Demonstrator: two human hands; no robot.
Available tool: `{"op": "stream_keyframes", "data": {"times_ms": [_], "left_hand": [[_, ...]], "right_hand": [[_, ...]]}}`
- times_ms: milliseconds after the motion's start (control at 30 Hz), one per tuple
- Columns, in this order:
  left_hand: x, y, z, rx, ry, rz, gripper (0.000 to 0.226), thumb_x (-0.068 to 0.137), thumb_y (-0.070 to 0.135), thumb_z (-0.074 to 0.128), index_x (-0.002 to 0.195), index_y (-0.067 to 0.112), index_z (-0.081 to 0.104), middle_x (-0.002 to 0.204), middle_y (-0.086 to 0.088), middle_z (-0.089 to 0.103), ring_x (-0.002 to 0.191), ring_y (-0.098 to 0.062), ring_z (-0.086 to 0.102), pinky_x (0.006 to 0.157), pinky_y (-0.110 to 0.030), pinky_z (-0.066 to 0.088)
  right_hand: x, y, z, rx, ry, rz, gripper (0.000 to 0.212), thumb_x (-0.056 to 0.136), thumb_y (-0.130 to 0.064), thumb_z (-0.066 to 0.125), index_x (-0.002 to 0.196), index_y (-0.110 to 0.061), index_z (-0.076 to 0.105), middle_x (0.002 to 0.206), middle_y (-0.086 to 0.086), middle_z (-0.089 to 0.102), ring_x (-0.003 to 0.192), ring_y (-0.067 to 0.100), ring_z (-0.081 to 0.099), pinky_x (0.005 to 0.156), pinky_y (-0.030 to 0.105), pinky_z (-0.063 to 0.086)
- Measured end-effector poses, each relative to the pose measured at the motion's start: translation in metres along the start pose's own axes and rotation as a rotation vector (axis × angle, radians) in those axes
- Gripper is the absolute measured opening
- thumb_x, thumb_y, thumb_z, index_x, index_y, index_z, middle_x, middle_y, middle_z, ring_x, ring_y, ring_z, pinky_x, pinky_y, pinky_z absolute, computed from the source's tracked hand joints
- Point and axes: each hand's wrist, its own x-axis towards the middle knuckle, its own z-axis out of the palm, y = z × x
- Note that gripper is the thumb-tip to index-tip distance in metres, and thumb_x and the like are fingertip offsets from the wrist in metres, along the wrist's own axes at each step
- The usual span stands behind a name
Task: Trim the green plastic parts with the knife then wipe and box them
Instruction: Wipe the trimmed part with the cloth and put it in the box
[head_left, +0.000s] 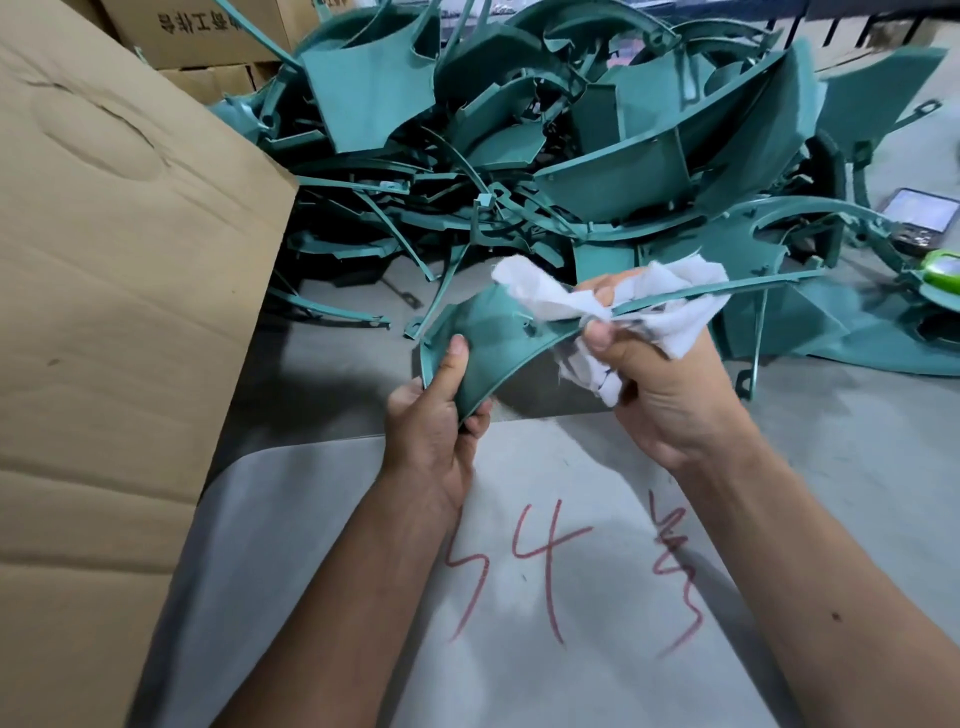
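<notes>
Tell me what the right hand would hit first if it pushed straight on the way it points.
Probably the pile of green parts behind; the right hand, gripping the white cloth, points up and away, though depth is unclear.

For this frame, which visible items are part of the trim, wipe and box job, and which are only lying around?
Part of the job:
- green part, gripped by the left hand
- white cloth, pinched onto it by the right hand
- pile of green parts
- cardboard box

Lying about:
- phone
- stacked cartons behind
- sheet with red writing
</notes>
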Motion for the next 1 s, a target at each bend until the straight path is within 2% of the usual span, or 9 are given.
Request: {"op": "stream_keyframes", "data": {"times_ms": [100, 267, 500, 567, 633, 667, 800, 900, 1000], "left_hand": [[0.003, 0.000, -0.001, -0.015, 0.024, 0.031, 0.026, 0.094, 0.016, 0.072, 0.077, 0.006, 0.055, 0.050, 0.001, 0.056, 0.036, -0.007, 0.047, 0.033, -0.015, 0.031], [0.007, -0.001, -0.002, -0.040, 0.047, 0.045, 0.026, 0.093, 0.017, 0.073, 0.078, 0.003, 0.056, 0.051, 0.000, 0.057, 0.037, -0.009, 0.050, 0.034, -0.015, 0.033], [0.010, 0.001, -0.004, -0.082, 0.063, 0.036, 0.023, 0.092, 0.017, 0.074, 0.084, 0.003, 0.059, 0.054, -0.001, 0.061, 0.039, -0.010, 0.053, 0.034, -0.016, 0.035], [0.010, 0.004, -0.006, -0.103, 0.058, 0.030, 0.021, 0.093, 0.017, 0.073, 0.086, 0.003, 0.059, 0.053, -0.001, 0.060, 0.038, -0.009, 0.052, 0.034, -0.015, 0.035], [0.012, 0.008, -0.009, -0.150, 0.051, 0.023, 0.017, 0.095, 0.015, 0.071, 0.088, 0.005, 0.058, 0.051, 0.001, 0.057, 0.037, -0.007, 0.050, 0.033, -0.014, 0.033], [0.013, 0.010, -0.011, -0.172, 0.049, 0.019, 0.016, 0.095, 0.015, 0.070, 0.088, 0.006, 0.058, 0.051, 0.002, 0.055, 0.036, -0.006, 0.048, 0.033, -0.014, 0.032], [0.016, 0.017, -0.019, -0.192, 0.019, 0.012, 0.013, 0.097, 0.017, 0.066, 0.090, 0.009, 0.060, 0.052, 0.003, 0.051, 0.036, -0.003, 0.046, 0.032, -0.013, 0.031], [0.018, 0.021, -0.023, -0.257, -0.059, 0.000, 0.011, 0.099, 0.020, 0.061, 0.092, 0.011, 0.061, 0.055, 0.003, 0.048, 0.036, -0.001, 0.045, 0.031, -0.012, 0.029], [0.016, 0.018, -0.026, -0.143, -0.247, -0.067, 0.016, 0.089, 0.023, 0.064, 0.099, 0.011, 0.061, 0.064, 0.002, 0.047, 0.037, -0.001, 0.042, 0.031, -0.011, 0.029]], "right_hand": [[-0.001, -0.002, -0.001, 0.168, 0.081, 0.025, 0.023, 0.074, -0.011, 0.085, 0.094, -0.017, 0.076, 0.094, 0.006, 0.079, 0.096, 0.021, 0.076, 0.082, 0.036, 0.063], [0.003, -0.007, -0.001, 0.299, 0.238, 0.040, 0.042, 0.084, -0.012, 0.070, 0.125, -0.008, 0.060, 0.118, 0.013, 0.070, 0.113, 0.026, 0.068, 0.101, 0.041, 0.058], [0.004, -0.004, -0.008, 0.392, 0.295, 0.051, 0.042, 0.083, -0.016, 0.073, 0.123, -0.012, 0.066, 0.126, 0.010, 0.072, 0.122, 0.023, 0.068, 0.107, 0.043, 0.054], [0.005, -0.003, -0.009, 0.365, 0.248, 0.037, 0.034, 0.086, -0.016, 0.070, 0.119, -0.010, 0.065, 0.110, 0.006, 0.077, 0.106, 0.021, 0.074, 0.088, 0.035, 0.061], [0.006, -0.005, -0.011, 0.141, 0.194, 0.025, 0.027, 0.089, -0.018, 0.066, 0.112, -0.006, 0.059, 0.077, 0.000, 0.071, 0.072, 0.016, 0.067, 0.064, 0.031, 0.055], [0.007, -0.004, -0.012, 0.008, 0.212, 0.039, 0.028, 0.087, -0.018, 0.069, 0.109, -0.004, 0.059, 0.073, 0.002, 0.068, 0.068, 0.017, 0.063, 0.063, 0.032, 0.054], [0.009, 0.003, -0.021, -0.164, 0.394, 0.075, 0.027, 0.086, -0.010, 0.079, 0.108, 0.001, 0.066, 0.100, 0.019, 0.071, 0.093, 0.030, 0.067, 0.086, 0.041, 0.058], [0.011, 0.005, -0.025, -0.012, 0.487, 0.119, 0.015, 0.092, -0.011, 0.074, 0.104, -0.008, 0.066, 0.088, 0.006, 0.076, 0.082, 0.019, 0.073, 0.075, 0.036, 0.062], [0.011, 0.004, -0.021, 0.090, 0.471, 0.188, 0.015, 0.094, -0.025, 0.072, 0.099, -0.013, 0.066, 0.089, 0.005, 0.077, 0.084, 0.020, 0.073, 0.083, 0.042, 0.063]]}}
